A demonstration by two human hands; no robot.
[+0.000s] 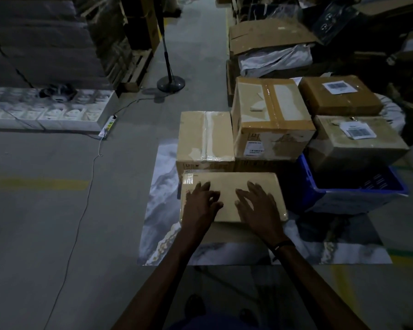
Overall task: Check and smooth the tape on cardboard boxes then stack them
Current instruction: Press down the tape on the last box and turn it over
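Behind the flat box point(233, 186): taped cartons point(205, 136); blue crate point(358, 194).

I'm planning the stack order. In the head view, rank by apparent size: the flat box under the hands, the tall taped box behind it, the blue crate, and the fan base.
1. Tall taped box.
2. Blue crate and flat box look alike; the crate is partly hidden, the flat box nearer, so unranked.
3. Fan base, though farthest away.

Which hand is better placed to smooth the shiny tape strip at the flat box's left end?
Left, likely. The left hand rests on the flat box right beside that tape strip; the right hand lies toward the opposite end.
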